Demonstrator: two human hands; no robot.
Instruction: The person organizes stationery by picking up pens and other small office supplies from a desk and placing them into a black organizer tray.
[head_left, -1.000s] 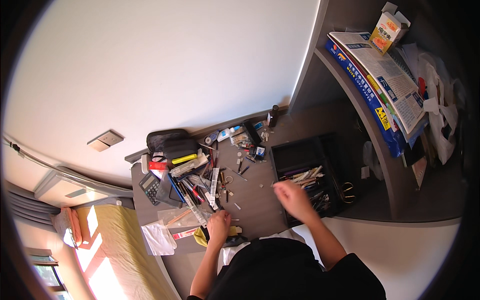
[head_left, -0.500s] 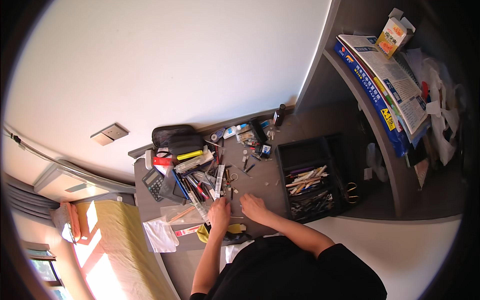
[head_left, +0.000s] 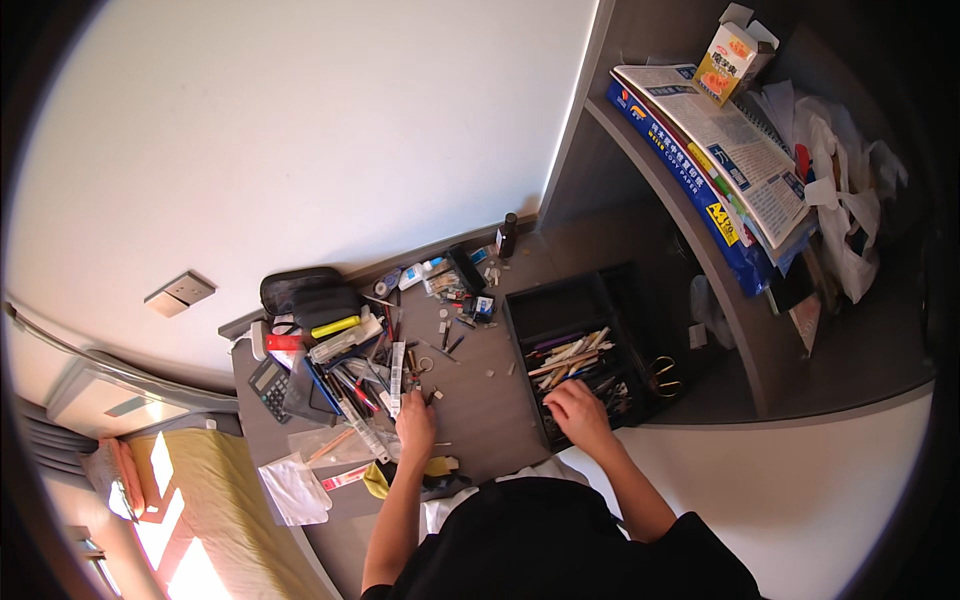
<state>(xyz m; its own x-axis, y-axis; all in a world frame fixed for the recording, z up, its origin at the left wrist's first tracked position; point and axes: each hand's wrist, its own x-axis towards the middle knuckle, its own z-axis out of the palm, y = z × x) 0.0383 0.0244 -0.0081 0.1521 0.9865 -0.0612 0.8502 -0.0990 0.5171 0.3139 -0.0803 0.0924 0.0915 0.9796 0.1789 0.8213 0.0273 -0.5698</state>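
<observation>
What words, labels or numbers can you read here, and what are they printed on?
I won't copy wording, but print shows here:
Blue pack: bold white lettering, legible.
Small carton: large dark characters.
Newspaper sheets: blue headline blocks; small print unreadable.
Calculator: markings too small to read.
White strip by the left hand: print too small.

On the left my feed showed a sunlit bed (head_left: 215, 480); farther off, a socket plate (head_left: 180, 294) sat on the white wall (head_left: 350, 130). On the right-hand shelf (head_left: 750, 345) I made out a newspaper (head_left: 722, 145) over a blue pack (head_left: 685, 175), an open carton (head_left: 730, 62) at the newspaper's far end and pale plastic bags (head_left: 850, 215) beside it.
</observation>
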